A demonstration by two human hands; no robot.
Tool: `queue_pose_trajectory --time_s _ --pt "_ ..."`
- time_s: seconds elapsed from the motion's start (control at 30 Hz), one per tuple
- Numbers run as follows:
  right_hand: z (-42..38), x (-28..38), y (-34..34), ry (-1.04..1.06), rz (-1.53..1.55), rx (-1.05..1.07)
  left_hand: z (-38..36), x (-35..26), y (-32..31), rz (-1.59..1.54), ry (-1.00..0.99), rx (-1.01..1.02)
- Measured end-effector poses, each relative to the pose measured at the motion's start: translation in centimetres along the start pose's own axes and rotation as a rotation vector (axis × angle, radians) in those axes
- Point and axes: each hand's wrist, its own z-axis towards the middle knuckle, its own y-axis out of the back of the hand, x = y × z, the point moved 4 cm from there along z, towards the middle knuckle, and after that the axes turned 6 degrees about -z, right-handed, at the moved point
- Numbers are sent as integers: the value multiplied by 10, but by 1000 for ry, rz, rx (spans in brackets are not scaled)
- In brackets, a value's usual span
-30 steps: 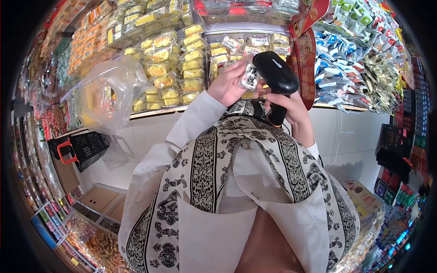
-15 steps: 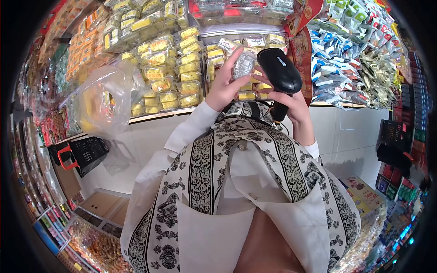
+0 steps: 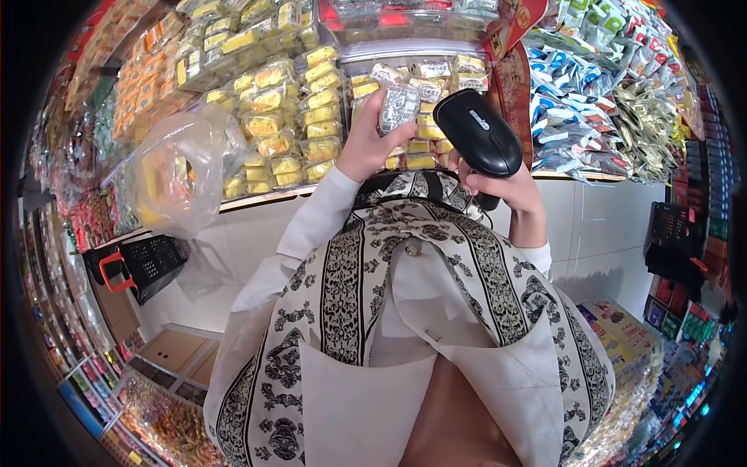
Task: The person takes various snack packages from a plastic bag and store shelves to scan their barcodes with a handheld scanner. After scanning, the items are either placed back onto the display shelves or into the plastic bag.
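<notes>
My left hand [image 3: 367,142] grips a small clear-wrapped snack pack [image 3: 398,109], its grey-and-white printed side turned up toward me. A black handheld barcode scanner [image 3: 478,136] is in my right hand [image 3: 506,189], fingers wrapped round its handle. The scanner's head points up and to the left, just right of the pack and apart from it. Beneath both hands lies a bin of yellow wrapped snack packs [image 3: 424,146]. Part of the scanner's handle is hidden by my fingers.
More yellow packs [image 3: 274,101] fill the bins to the left. A clear plastic bag [image 3: 175,175] sits at the left shelf edge, above a black basket [image 3: 148,265] with a red handle. Blue-and-white packets [image 3: 572,109] are heaped on the right, past a red divider [image 3: 513,101].
The snack pack in my left hand has turned and moved slightly left. My right hand has drawn away from it with the scanner, moving right and down a little.
</notes>
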Motion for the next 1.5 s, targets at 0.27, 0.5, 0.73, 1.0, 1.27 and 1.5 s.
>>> queue_pose_trajectory --time_s 0.27,0.5,0.73,1.0,1.27,1.5 --pt "9 -5 -19 46 -80 -2 3 -6 -3 -806 105 35" --pt "19 -5 -34 50 133 -42 10 -10 -8 -1344 133 99" --pt "36 -11 -38 -44 222 -4 16 -18 -13 -1089 -169 -17" --pt "34 -5 -25 1 219 -21 20 -38 25 -775 -211 -183" --pt "31 -12 -3 -30 194 -145 40 -172 123 469 -639 -468" --pt "40 -16 -3 -58 135 -189 77 -282 169 1585 -572 -614"
